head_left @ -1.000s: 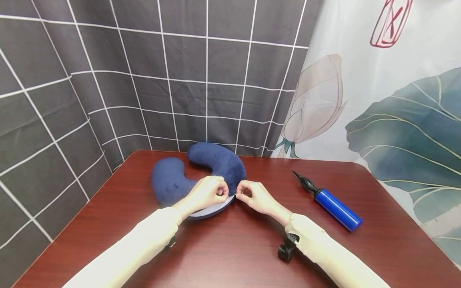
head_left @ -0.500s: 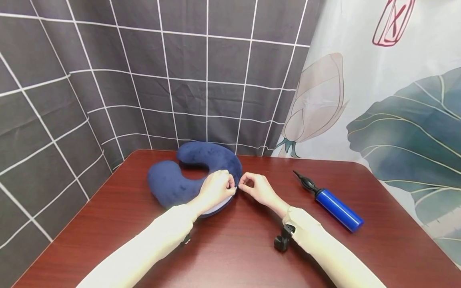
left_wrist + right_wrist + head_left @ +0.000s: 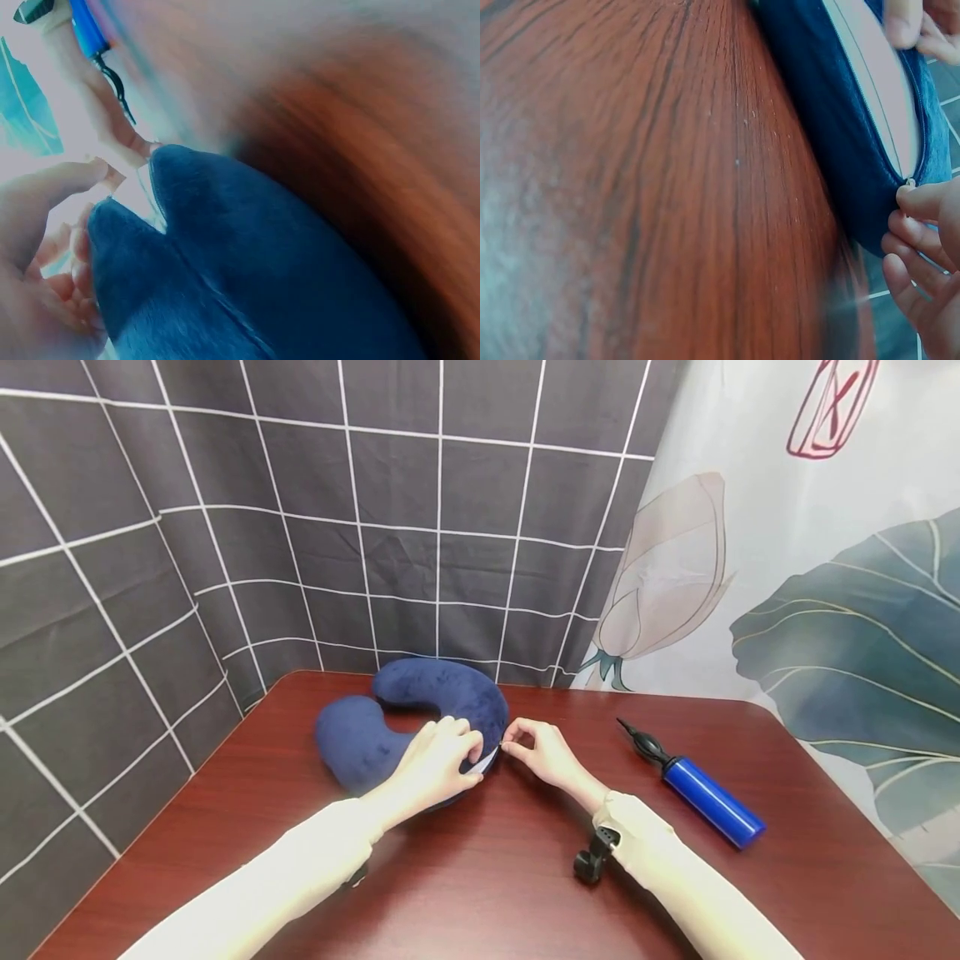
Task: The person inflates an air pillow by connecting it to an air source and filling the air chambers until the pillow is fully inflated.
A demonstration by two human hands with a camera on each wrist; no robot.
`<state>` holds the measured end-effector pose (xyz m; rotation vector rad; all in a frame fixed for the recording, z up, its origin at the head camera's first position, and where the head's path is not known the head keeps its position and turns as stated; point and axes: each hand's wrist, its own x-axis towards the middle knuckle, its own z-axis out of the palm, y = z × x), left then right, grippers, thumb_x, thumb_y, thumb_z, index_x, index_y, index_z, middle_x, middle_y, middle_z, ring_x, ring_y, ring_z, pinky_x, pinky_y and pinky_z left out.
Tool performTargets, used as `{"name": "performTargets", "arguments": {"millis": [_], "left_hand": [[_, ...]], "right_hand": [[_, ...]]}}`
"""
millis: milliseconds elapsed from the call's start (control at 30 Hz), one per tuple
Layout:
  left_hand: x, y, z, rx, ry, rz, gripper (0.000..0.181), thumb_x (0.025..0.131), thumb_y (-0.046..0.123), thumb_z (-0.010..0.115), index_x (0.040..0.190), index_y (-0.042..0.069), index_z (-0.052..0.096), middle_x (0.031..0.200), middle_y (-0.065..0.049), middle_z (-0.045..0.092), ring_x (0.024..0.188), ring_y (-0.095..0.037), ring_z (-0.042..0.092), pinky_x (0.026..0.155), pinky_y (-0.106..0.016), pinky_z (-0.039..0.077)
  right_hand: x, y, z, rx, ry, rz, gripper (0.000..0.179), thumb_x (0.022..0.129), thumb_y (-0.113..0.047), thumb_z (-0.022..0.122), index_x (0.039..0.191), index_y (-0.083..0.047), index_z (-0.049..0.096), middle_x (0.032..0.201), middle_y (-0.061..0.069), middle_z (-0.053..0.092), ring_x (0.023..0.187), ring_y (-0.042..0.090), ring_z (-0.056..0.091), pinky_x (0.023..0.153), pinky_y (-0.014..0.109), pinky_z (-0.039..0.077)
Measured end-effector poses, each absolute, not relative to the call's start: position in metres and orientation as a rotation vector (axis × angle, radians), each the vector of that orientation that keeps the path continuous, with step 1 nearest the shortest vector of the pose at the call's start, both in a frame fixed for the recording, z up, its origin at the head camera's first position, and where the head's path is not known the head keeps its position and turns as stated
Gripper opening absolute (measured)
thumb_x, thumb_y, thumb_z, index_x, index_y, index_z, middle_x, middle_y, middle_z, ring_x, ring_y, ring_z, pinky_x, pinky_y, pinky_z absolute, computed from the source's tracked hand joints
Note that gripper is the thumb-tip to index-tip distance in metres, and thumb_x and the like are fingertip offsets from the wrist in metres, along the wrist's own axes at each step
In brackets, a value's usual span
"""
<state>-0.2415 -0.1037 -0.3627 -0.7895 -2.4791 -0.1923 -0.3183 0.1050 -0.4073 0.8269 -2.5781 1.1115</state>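
A navy U-shaped neck pillow (image 3: 360, 735) lies on the table with its outer seam unzipped. White lining or filling (image 3: 889, 97) shows through the gap in the right wrist view. My right hand (image 3: 543, 753) pinches the small zipper pull (image 3: 910, 182) at the end of that gap, between thumb and index finger. Across the front of the pillow lies my left hand (image 3: 435, 760), beside the unzipped seam. Its thumb (image 3: 64, 180) stands apart from its fingers, which are against the fabric edge in the left wrist view.
A blue hand pump (image 3: 712, 802) with a black nozzle lies to the right on the reddish-brown table (image 3: 480, 877). Behind the pillow hangs a dark grid-patterned curtain (image 3: 397, 568). A black camera (image 3: 592, 860) hangs at the right wrist.
The right hand has moved a little farther back along the seam with the zipper pull. The left hand's thumb has spread away from its fingers. The pillow has turned slightly.
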Motion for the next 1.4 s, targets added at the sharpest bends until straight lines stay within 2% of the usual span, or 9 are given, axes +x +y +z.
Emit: {"name": "performTargets", "arguments": {"millis": [167, 267, 433, 700, 967, 1400], "left_hand": [[-0.234, -0.110, -0.367, -0.767, -2.533, -0.206, 0.036, 0.066, 0.032, 0.089, 0.077, 0.020, 0.057, 0.079, 0.003, 0.052, 0.080, -0.020, 0.052, 0.066, -0.032, 0.040], [-0.234, -0.110, -0.368, -0.773, -2.549, -0.251, 0.033, 0.067, 0.026, 0.089, 0.075, 0.019, 0.058, 0.079, 0.002, 0.052, 0.081, -0.020, 0.051, 0.064, -0.031, 0.037], [-0.236, -0.110, -0.370, -0.754, -2.552, -0.277, 0.024, 0.069, 0.017, 0.084, 0.072, 0.017, 0.061, 0.079, 0.001, 0.054, 0.083, -0.021, 0.053, 0.064, -0.033, 0.040], [-0.241, -0.112, -0.374, -0.762, -2.519, -0.348, 0.013, 0.067, 0.015, 0.078, 0.064, 0.018, 0.065, 0.072, 0.002, 0.053, 0.077, -0.020, 0.052, 0.063, -0.032, 0.036], [-0.245, -0.114, -0.377, -0.791, -2.538, -0.423, 0.014, 0.067, 0.020, 0.078, 0.063, 0.024, 0.066, 0.068, 0.009, 0.050, 0.073, -0.010, 0.046, 0.066, -0.027, 0.034], [-0.245, -0.113, -0.382, -0.791, -2.480, -0.395, 0.015, 0.063, 0.016, 0.078, 0.060, 0.021, 0.065, 0.065, 0.008, 0.047, 0.069, -0.011, 0.044, 0.061, -0.026, 0.034]], "right_hand": [[-0.319, 0.105, -0.407, 0.802, -2.594, 1.114, 0.007, 0.086, -0.014, 0.074, 0.083, -0.016, 0.068, 0.078, -0.002, 0.069, 0.076, 0.010, 0.061, 0.074, 0.024, 0.048], [-0.317, 0.104, -0.406, 0.789, -2.617, 1.117, 0.006, 0.086, -0.014, 0.074, 0.083, -0.014, 0.069, 0.077, -0.001, 0.068, 0.074, 0.009, 0.059, 0.072, 0.023, 0.047], [-0.314, 0.102, -0.404, 0.776, -2.625, 1.139, 0.004, 0.085, -0.013, 0.074, 0.085, -0.011, 0.070, 0.077, 0.001, 0.069, 0.074, 0.010, 0.059, 0.072, 0.024, 0.047], [-0.312, 0.098, -0.405, 0.759, -2.627, 1.151, 0.004, 0.085, -0.011, 0.074, 0.084, -0.010, 0.071, 0.077, 0.002, 0.070, 0.074, 0.011, 0.060, 0.075, 0.036, 0.052], [-0.313, 0.098, -0.406, 0.723, -2.632, 1.105, 0.006, 0.085, -0.011, 0.074, 0.081, -0.013, 0.070, 0.075, -0.001, 0.068, 0.072, 0.008, 0.057, 0.071, 0.023, 0.046], [-0.309, 0.100, -0.406, 0.777, -2.630, 1.011, 0.009, 0.085, -0.009, 0.072, 0.080, -0.014, 0.066, 0.074, -0.002, 0.063, 0.071, 0.010, 0.054, 0.069, 0.024, 0.042]]}}
